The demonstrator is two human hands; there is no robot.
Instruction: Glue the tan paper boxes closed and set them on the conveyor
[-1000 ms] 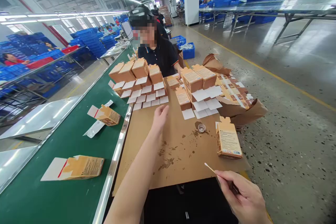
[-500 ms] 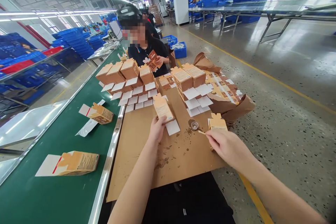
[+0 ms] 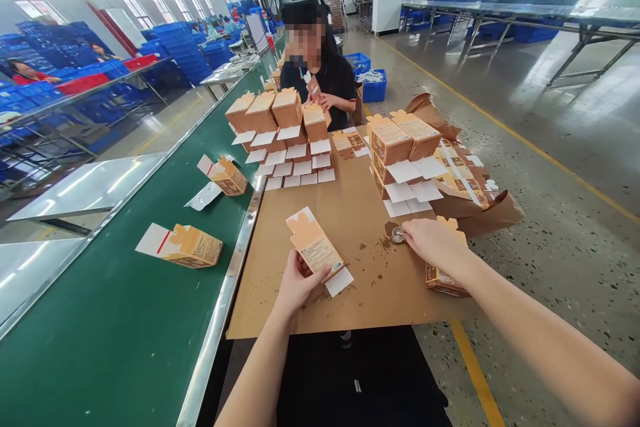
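My left hand (image 3: 299,279) grips a tan printed carton (image 3: 316,245) by its lower part, tilted above the cardboard sheet (image 3: 270,267). A white flap sticks out at the carton's near end, and cut tabs show at its far end. My right hand (image 3: 433,240) is closed in a pinch at a small round dish (image 3: 397,235). The thin cotton swab in its fingers is mostly hidden now; its tip is at the dish. Dark wet spots surround the dish. Another carton (image 3: 443,280) stands beneath my right wrist, partly covered by it.
Stacked cartons with white flaps stand at far left (image 3: 287,110) and far right (image 3: 393,140). Brown wrapping paper (image 3: 480,217) and flat printed cartons (image 3: 463,173) lie at right. Two cartons rest on the green conveyor belt (image 3: 125,333). A person (image 3: 320,73) sits opposite, handling a carton.
My left hand has drawn its carton nearer and tilted it the other way. My right hand has moved with the swab to the dish. The view has turned left.
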